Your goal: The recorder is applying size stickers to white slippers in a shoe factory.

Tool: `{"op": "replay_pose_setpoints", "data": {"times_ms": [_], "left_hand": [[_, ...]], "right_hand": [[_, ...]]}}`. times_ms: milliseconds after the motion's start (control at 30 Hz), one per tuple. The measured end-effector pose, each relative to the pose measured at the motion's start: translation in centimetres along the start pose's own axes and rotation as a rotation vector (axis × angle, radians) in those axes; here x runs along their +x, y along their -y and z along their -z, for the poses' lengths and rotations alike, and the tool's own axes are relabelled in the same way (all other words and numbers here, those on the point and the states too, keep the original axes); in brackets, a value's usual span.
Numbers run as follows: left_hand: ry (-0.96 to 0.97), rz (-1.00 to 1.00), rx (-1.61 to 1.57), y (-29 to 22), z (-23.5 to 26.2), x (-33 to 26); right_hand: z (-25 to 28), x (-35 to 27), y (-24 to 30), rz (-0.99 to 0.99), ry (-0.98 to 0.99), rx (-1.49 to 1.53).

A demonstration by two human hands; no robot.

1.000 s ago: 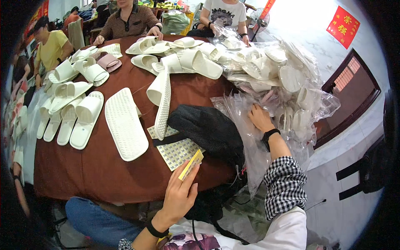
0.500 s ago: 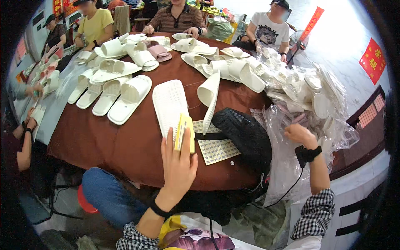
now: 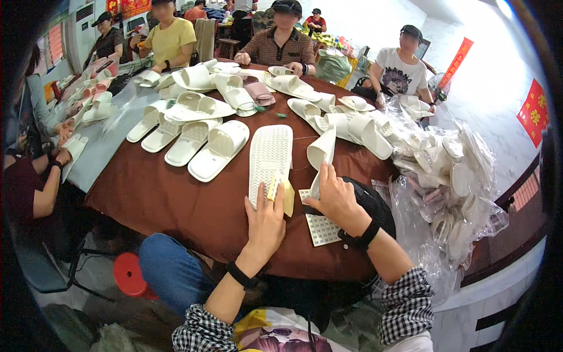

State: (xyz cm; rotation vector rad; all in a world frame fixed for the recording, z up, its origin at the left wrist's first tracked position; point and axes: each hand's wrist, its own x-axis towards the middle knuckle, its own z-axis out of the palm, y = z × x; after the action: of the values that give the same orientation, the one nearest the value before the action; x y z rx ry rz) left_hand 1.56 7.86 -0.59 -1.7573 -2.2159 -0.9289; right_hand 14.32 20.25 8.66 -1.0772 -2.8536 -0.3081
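My left hand (image 3: 265, 218) rests on the brown table (image 3: 170, 199), holding a small yellow sheet (image 3: 282, 192) against the near end of a white slipper (image 3: 270, 158) that lies sole up. My right hand (image 3: 337, 198) grips the strap end of a second white slipper (image 3: 321, 154) standing on its edge, next to a black bag (image 3: 375, 202). A white sheet of small stickers (image 3: 319, 226) lies under my right wrist.
Many white slippers (image 3: 208, 149) cover the table, with a pink one (image 3: 259, 92) farther back. Clear plastic bags of slippers (image 3: 446, 170) pile up at the right. Other people sit around the far and left sides. A red stool (image 3: 129, 273) stands below.
My right hand has come from the plastic bags at the right over to the upright slipper. My left hand with the yellow sheet has lowered onto the sole-up slipper. My view has turned right.
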Motion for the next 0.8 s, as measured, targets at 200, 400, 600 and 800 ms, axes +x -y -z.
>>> {"op": "replay_pose_setpoints", "data": {"times_ms": [200, 400, 600, 800], "left_hand": [[-0.167, -0.035, 0.008, 1.2, 0.8, 0.5], [-0.223, 0.093, -0.252, 1.3, 3.2, 0.1], [-0.180, 0.240, -0.666, -0.6, 4.7, -2.4], [-0.175, 0.442, -1.069, -3.3, 5.6, -4.7]], "right_hand": [[-2.2, 1.4, 1.0, -0.045, -0.123, -0.033], [1.9, 1.5, 0.6, 0.221, -0.467, -0.161], [5.9, 1.7, 2.9, 0.543, -0.733, -0.096], [8.2, 1.3, 8.2, 0.838, -0.429, -0.421]]}}
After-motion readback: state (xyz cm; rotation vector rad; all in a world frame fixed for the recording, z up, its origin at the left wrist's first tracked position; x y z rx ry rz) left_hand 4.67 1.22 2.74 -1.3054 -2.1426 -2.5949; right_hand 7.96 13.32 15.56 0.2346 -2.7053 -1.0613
